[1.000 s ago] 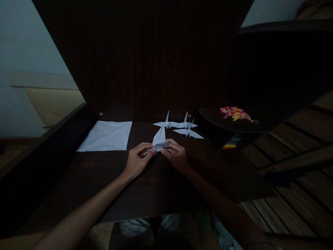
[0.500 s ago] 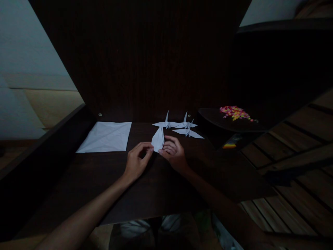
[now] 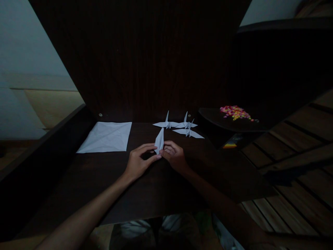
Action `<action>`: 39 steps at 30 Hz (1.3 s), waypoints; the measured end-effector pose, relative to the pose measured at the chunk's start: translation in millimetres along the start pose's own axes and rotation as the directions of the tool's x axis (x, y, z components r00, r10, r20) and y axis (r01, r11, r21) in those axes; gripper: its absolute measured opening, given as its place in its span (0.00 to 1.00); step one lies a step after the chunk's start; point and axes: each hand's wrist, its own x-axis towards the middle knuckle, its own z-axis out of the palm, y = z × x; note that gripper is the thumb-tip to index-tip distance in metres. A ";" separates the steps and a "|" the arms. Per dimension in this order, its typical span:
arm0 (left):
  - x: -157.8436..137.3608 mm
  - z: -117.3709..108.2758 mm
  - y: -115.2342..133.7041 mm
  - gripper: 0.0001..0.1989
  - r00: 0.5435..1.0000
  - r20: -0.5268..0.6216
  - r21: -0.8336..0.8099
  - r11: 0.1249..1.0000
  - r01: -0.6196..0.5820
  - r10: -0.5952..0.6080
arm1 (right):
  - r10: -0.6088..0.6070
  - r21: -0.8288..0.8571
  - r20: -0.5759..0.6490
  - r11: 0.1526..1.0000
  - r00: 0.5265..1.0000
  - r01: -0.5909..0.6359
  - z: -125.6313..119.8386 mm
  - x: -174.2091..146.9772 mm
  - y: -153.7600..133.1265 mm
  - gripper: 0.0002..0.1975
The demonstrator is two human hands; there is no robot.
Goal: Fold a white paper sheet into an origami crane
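A piece of folded white paper (image 3: 159, 140), narrow and pointed at its far end, stands between my two hands above the dark table. My left hand (image 3: 139, 160) pinches it near its lower left, thumb at the bottom edge and fingers along the left side. On the other side my right hand (image 3: 174, 155) grips the lower right, with the thumb in front and the other fingers curled behind. Just beyond the folded paper sit three white paper cranes, one at the left (image 3: 166, 124), one at the back right (image 3: 185, 123) and one in front (image 3: 188, 132).
A creased white paper sheet (image 3: 108, 137) lies on the dark table (image 3: 145, 194) to the left. Small colourful pieces (image 3: 236, 113) are heaped on a rounded corner shelf (image 3: 215, 116) at the right. A raised side board (image 3: 47, 139) borders the table's left.
The folded paper has become narrower as its left side came inward. My left hand has shifted right, its thumb now at the paper's bottom edge. My right hand keeps its hold.
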 end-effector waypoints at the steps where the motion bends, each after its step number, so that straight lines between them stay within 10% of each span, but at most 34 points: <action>1: 0.1 -0.3 -1.1 0.14 1.000 0.006 -0.004 1.000 0.017 -0.017 | 0.005 -0.010 0.001 1.000 1.000 -0.005 -0.2 0.1 0.0 0.16; 30: 1.9 0.0 -11.1 0.25 0.962 -0.072 -0.267 0.934 0.235 -0.263 | -0.099 -0.112 -0.083 0.990 0.992 0.089 -0.9 2.3 -2.4 0.19; 39: 5.3 -0.7 -10.1 0.17 0.941 0.081 -0.342 0.877 0.337 -0.329 | 0.038 0.026 -0.017 0.999 0.999 -0.037 -5.0 5.8 -4.5 0.22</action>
